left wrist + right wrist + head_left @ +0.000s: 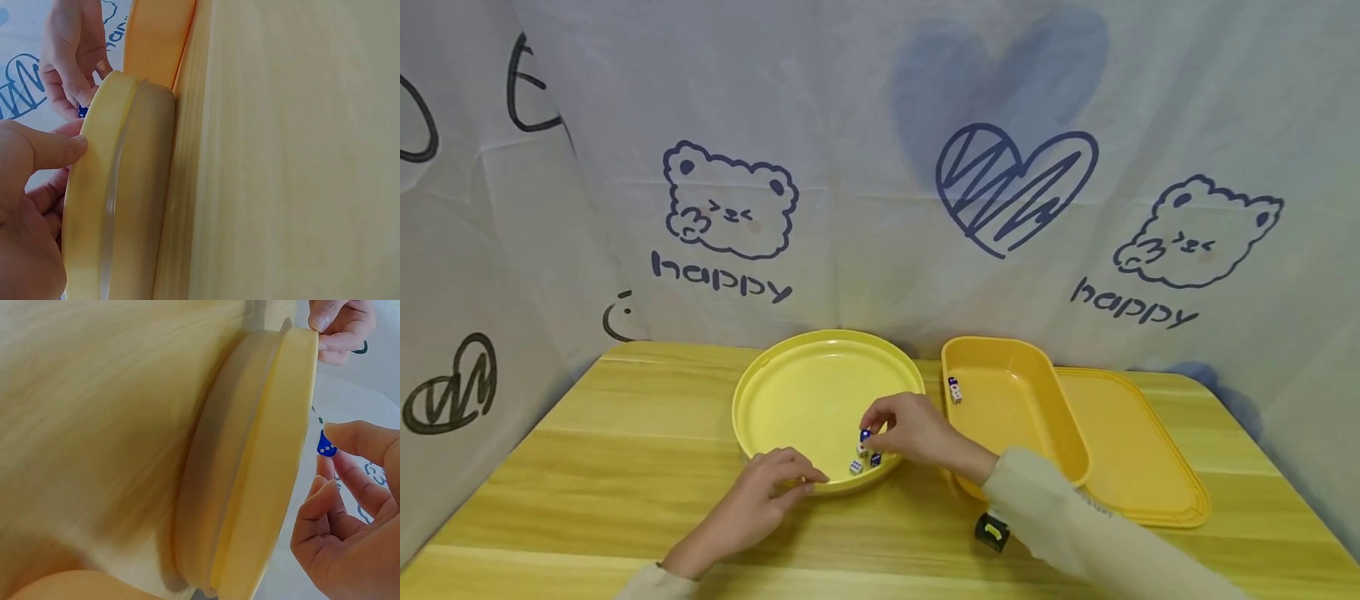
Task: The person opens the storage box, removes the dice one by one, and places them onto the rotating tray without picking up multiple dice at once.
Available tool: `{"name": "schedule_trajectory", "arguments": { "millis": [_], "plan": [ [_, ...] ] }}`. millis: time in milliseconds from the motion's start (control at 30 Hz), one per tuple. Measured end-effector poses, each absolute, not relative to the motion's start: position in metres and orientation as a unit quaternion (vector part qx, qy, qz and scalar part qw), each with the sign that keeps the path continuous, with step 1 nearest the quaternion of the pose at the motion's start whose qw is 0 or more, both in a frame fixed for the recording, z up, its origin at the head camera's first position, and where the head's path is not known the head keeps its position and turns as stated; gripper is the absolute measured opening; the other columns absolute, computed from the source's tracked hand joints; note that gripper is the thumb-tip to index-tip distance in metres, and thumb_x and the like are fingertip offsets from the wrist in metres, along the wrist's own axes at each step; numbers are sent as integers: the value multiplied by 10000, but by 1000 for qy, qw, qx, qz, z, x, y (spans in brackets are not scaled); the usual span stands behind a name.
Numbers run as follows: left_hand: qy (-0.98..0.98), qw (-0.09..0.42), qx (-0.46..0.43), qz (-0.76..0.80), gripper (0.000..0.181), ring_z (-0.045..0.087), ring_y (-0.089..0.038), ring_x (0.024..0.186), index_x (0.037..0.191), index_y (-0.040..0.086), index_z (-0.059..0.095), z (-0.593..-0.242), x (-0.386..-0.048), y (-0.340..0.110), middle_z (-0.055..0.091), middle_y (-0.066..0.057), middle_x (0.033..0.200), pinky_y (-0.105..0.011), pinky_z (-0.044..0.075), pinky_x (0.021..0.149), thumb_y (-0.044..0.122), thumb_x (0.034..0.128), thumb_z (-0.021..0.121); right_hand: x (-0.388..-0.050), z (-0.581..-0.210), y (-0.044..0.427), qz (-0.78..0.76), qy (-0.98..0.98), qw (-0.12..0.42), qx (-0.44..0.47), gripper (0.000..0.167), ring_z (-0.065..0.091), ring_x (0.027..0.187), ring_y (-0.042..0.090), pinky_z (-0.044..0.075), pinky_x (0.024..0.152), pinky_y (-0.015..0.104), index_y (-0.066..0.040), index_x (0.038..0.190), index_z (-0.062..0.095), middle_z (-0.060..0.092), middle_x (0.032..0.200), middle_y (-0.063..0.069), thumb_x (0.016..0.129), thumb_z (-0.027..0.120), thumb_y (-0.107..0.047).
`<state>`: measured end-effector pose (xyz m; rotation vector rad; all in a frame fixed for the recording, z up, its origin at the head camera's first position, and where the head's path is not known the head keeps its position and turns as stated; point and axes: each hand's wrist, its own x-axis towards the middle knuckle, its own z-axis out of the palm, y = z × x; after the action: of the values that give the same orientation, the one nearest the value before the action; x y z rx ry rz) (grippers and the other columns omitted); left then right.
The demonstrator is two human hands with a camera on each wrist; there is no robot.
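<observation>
My right hand [917,429] pinches a blue die [326,445] with white dots between thumb and fingertips, over the near right part of a round yellow tray [805,400]. Just below the held die is a white die [862,450]; I cannot tell whether the two touch. Near them in the tray lie another white die [856,467] and a second blue die [876,459]. My left hand [767,492] grips the tray's near rim, its thumb [59,150] on the outer wall and its fingers over the inner side.
Right of the tray stands a deep orange-yellow container [1015,408] with a row of blue and white dice [955,390] by its left wall. A flat yellow lid [1138,450] lies partly under it. Behind the wooden table [610,442] hangs a printed white cloth [850,208].
</observation>
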<state>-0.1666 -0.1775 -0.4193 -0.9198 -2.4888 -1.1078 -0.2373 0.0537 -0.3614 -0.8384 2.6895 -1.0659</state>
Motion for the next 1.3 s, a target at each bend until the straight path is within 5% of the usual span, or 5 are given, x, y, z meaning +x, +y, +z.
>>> {"name": "schedule_trajectory", "arguments": {
  "millis": [367,967,1300],
  "plan": [
    [-858,129,-317,-383,207,573,-82,863,976,143,730,-420,-167,-177,649,98,923,-326,450,763,-12,844,690,-238,-363,57,-358,898,54,-248,190,509,761,136,444,675,268,-21,1001,732,676,926,54,820,745,-76],
    [-855,134,-320,-387,220,585,-91,860,971,139,732,-423,-168,-178,655,98,922,-331,467,767,-28,833,696,-254,-324,81,-378,911,21,-165,211,539,847,199,472,680,282,-47,1080,722,658,991,46,886,699,-127],
    [-855,137,-320,-385,219,584,-93,866,972,149,730,-423,-168,-178,653,100,922,-335,464,773,-21,837,696,-287,-325,120,-428,884,-20,-186,296,584,972,275,505,832,357,33,1196,641,667,1090,144,920,648,-74]
  ]
}}
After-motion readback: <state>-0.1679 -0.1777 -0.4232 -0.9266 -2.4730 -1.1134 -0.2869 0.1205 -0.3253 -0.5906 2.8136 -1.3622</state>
